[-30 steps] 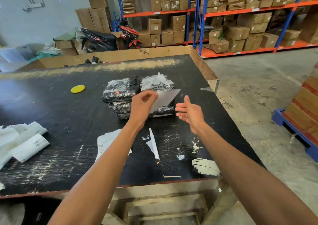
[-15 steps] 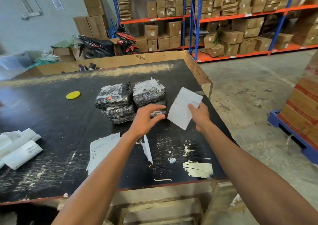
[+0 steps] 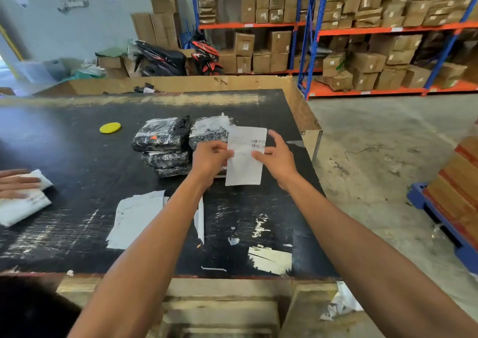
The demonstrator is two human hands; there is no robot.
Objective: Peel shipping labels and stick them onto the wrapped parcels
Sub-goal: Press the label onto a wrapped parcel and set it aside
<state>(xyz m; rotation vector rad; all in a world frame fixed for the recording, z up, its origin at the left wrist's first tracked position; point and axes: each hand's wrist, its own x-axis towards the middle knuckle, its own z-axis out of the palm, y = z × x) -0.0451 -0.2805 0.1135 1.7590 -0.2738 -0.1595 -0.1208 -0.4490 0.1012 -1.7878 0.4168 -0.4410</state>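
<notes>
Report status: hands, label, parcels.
Both hands, left and right, have a grip on the shipping label, printed side up. Label held above the wrapped parcels, not stuck yet. Nothing in the way.

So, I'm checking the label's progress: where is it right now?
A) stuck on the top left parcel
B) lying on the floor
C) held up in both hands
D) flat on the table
C: the label is pinched between the left hand and right hand, lifted in front of the parcels.

Scuffed black table (image 3: 77,136) carries wrapped parcels (image 3: 165,146), yellow disc (image 3: 110,127), loose papers (image 3: 134,218).
</notes>
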